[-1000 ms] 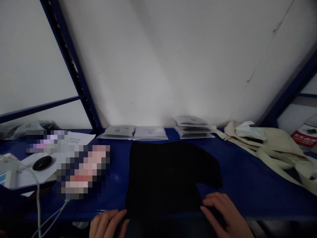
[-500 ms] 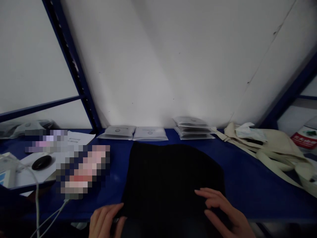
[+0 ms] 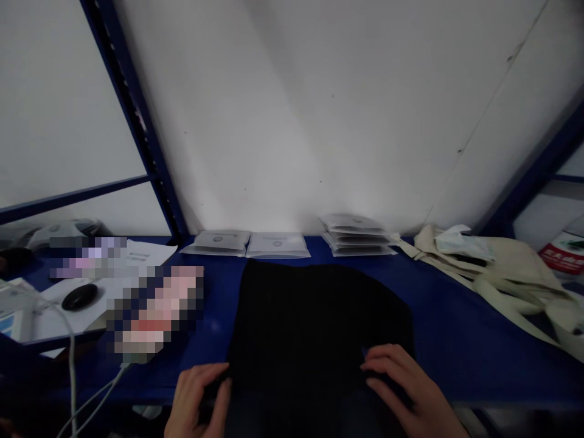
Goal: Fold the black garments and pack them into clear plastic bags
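A black cloth (image 3: 314, 322) lies spread on the blue table in front of me, its lower part running off toward my body. At its left edge, my left hand (image 3: 198, 398) pinches the fabric between thumb and fingers. My right hand (image 3: 410, 389) is on the cloth's right side, fingertips and thumb drawn close together on the fabric. What kind of cloth item it is does not show.
Flat packets (image 3: 278, 244) and a packet stack (image 3: 358, 236) line the wall. To the left are a blurred pink item (image 3: 159, 310) with a cable, a black mouse-like object (image 3: 79, 297) and papers. A beige fabric bag (image 3: 511, 261) lies right, near a red-labelled bottle (image 3: 563, 258).
My right thumb has moved up toward the fingers, closing the gap on the cloth. My left hand has shifted slightly up along the edge. The cloth has hardly moved.
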Available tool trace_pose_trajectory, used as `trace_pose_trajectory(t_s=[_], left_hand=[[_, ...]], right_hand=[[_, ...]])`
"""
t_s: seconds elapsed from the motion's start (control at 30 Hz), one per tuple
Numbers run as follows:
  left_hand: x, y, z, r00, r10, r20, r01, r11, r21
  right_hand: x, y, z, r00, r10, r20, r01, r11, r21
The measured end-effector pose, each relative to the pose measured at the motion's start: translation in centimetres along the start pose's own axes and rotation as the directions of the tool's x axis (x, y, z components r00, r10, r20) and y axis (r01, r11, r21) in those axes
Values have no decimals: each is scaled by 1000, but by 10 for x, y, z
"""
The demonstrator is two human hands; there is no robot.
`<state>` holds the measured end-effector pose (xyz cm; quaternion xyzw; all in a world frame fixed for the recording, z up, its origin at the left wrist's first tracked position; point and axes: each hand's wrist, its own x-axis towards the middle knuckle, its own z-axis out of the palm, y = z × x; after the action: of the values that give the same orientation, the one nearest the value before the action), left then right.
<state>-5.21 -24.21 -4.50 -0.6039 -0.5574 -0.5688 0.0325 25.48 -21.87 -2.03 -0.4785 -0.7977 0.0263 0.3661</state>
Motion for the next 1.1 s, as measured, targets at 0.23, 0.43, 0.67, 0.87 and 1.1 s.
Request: trace_pose_trajectory(t_s=[0.23, 0.43, 0.67, 0.87, 1.1], left_hand=[[45, 11, 3, 998, 22, -55, -22, 1000, -6], [135, 20, 36, 975, -181, 126, 183, 983, -5], [205, -9, 100, 738, -459, 494, 237, 862, 447], [199, -37, 125, 648, -541, 536, 215, 805, 553], [194, -49, 127, 700, -464, 543, 173, 847, 502]], right_hand=[[36, -4, -16, 984, 112, -136, -102, 992, 77], [120, 15, -23, 945, 313, -90, -304, 947, 101], [190, 69, 7, 843, 434, 318, -508, 838, 202], [173, 97, 14, 849, 359, 387, -454, 871, 186], [127, 117, -34, 881, 217, 420, -317, 930, 184]])
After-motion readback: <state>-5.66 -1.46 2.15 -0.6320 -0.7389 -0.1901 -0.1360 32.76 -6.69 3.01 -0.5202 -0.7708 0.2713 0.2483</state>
